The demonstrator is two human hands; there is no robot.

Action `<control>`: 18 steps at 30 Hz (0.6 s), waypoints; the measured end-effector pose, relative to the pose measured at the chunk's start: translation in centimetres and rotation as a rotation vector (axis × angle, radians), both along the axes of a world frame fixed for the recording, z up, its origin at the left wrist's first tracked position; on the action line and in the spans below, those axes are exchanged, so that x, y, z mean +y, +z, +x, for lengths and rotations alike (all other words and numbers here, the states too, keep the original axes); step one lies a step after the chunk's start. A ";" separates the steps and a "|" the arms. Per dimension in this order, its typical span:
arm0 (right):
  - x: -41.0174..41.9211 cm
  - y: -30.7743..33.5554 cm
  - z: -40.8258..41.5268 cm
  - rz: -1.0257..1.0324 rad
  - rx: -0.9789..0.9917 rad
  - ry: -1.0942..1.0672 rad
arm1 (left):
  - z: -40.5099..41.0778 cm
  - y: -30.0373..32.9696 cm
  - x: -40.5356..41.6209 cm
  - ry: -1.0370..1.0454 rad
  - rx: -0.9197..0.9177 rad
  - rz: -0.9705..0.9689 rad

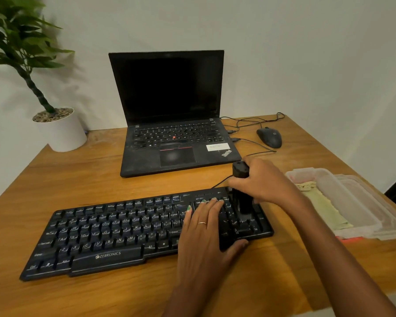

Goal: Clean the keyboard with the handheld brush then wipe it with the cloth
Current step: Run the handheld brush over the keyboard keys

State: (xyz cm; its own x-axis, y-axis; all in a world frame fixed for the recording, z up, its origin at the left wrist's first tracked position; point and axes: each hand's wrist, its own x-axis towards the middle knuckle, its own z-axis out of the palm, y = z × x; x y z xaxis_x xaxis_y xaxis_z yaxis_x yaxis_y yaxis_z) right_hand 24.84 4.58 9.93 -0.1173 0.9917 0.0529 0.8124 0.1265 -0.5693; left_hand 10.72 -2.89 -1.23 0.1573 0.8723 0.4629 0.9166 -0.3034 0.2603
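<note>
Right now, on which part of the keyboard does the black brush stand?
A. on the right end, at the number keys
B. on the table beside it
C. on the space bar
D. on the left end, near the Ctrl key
A: the right hand grips the brush upright over the right end of the keyboard.
</note>
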 end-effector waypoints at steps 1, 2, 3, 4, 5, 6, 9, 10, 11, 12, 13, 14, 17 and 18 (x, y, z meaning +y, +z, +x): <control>0.0 0.3 0.1 -0.009 0.012 0.009 | 0.0 0.0 0.0 0.000 0.002 0.001; -0.1 0.4 0.0 0.034 0.037 -0.003 | 0.0 0.0 -0.1 -0.003 -0.001 0.000; -0.1 0.1 -0.2 0.116 0.049 -0.033 | -0.1 0.1 -0.1 -0.005 -0.008 -0.002; -0.3 -0.2 -0.4 0.171 0.036 -0.063 | -0.1 0.1 -0.2 -0.006 -0.013 -0.006; -0.5 -0.4 -0.7 0.168 0.009 -0.077 | -0.1 0.1 -0.2 -0.007 -0.013 -0.012; -0.6 -0.3 -0.7 0.121 -0.028 -0.064 | 0.0 0.1 -0.2 -0.006 -0.009 -0.014; -0.7 0.7 -0.2 -0.025 -0.023 0.011 | 0.0 0.1 -0.1 -0.014 -0.021 -0.016; -0.7 0.7 -0.2 0.018 0.010 -0.006 | -0.1 0.1 -0.1 -0.019 -0.028 -0.018; -0.7 0.4 -0.3 0.088 0.030 -0.036 | -0.1 0.1 -0.1 -0.023 -0.033 -0.022; -0.8 0.2 -0.4 0.123 0.031 -0.059 | -0.1 0.1 -0.1 -0.023 -0.034 -0.026; -0.9 0.1 -0.5 0.098 0.018 -0.061 | -0.1 0.1 -0.1 -0.023 -0.033 -0.029; -1.0 0.2 -0.5 0.034 -0.001 -0.038 | -0.1 0.1 -0.1 -0.022 -0.035 -0.029; -1.3 0.7 -0.1 -0.032 0.034 0.014 | 0.0 0.0 -0.1 -0.030 -0.053 -0.030; -1.4 0.5 -0.3 0.029 0.054 -0.008 | -0.1 0.0 -0.1 -0.030 -0.052 -0.028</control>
State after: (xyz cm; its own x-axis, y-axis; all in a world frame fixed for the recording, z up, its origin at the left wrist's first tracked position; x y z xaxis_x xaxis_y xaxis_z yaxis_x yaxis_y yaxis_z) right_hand 24.59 3.14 10.46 -0.1053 0.9906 0.0875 0.7816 0.1368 -0.6087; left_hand 10.66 -3.03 -1.23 0.1599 0.8803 0.4467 0.8922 -0.3225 0.3161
